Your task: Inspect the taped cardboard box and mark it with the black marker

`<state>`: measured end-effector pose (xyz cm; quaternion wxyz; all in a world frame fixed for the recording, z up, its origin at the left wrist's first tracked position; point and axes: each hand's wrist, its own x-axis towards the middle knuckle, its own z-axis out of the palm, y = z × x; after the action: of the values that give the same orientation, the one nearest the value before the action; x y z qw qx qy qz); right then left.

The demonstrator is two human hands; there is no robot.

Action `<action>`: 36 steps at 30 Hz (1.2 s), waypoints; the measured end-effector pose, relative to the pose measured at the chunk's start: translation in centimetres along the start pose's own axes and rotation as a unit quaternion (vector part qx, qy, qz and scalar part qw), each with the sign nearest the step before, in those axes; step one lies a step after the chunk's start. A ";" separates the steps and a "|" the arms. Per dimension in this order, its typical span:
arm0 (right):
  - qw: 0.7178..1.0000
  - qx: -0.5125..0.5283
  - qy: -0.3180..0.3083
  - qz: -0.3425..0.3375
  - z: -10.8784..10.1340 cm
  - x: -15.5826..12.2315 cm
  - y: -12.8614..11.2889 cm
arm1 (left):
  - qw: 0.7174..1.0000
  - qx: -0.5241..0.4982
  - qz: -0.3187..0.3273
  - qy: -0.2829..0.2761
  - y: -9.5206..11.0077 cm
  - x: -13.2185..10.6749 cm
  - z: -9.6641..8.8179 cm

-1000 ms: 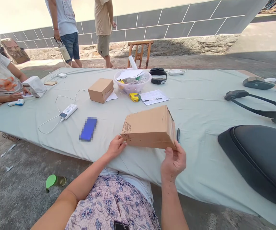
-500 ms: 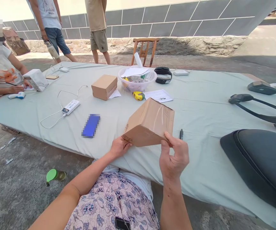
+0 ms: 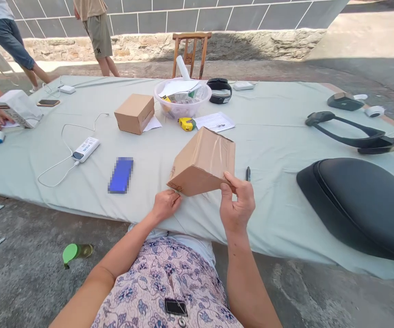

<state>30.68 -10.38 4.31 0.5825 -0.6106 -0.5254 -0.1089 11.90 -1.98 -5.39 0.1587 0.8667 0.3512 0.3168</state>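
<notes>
A brown cardboard box is tilted above the near edge of the table, with clear tape across its upper face and dark print at its left corner. My right hand pinches its near right edge between thumb and fingers. At the lower left corner my left hand is closed against the box; its fingertips are partly hidden. A black pen lies just right of the box. To the left on the cloth is a blue blurred rectangle.
A second cardboard box, a plastic basket, a yellow tape measure and paper lie farther back. A white cabled device is left. A large black padded object and a black headset-like frame occupy the right.
The view has shifted, so the table's things appear farther left and higher. The box stays tilted in my right hand; my left hand looks slightly lower against its corner.
</notes>
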 end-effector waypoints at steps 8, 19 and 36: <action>0.999 0.020 -0.016 -0.029 1.9 0.6 -1.1 | 0.987 -0.058 -0.003 0.152 1.0 -0.1 -1.4; 0.995 0.028 -0.096 -0.023 3.7 0.5 -2.7 | 0.925 -0.162 -0.111 0.325 3.5 3.1 -7.9; 0.977 0.109 -0.156 -0.101 -0.2 -2.4 -4.6 | 0.942 -0.236 -0.038 0.238 5.0 -1.9 -9.4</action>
<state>26.22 -12.84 5.39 0.5425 -0.4971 -0.6771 -0.0127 7.16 -6.40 3.36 0.2821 0.6901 0.3266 0.5809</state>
